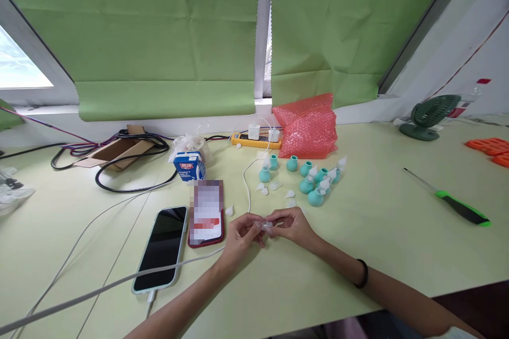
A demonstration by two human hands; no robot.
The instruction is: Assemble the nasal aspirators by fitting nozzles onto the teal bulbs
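Between the fingertips of both hands is a small translucent piece (264, 225). My left hand (243, 233) pinches its left side, and my right hand (292, 226) pinches its right side, the two hands nearly touching. Beyond them stand several small teal bulb-shaped pieces (316, 197), some topped with whitish translucent tips and some with open necks, such as the one near the middle (292, 163). Several loose whitish pieces (274, 186) lie on the table just past my hands, and one more (229, 211) lies beside the red-framed phone.
A black-screened phone (163, 246) and a lit phone (207, 217) lie left of my hands, crossed or bordered by white cables. Behind are a blue milk carton (190, 167), orange power strip (256, 141) and red bubble-wrap package (306, 130). A screwdriver (463, 208) and green fan (431, 114) are right.
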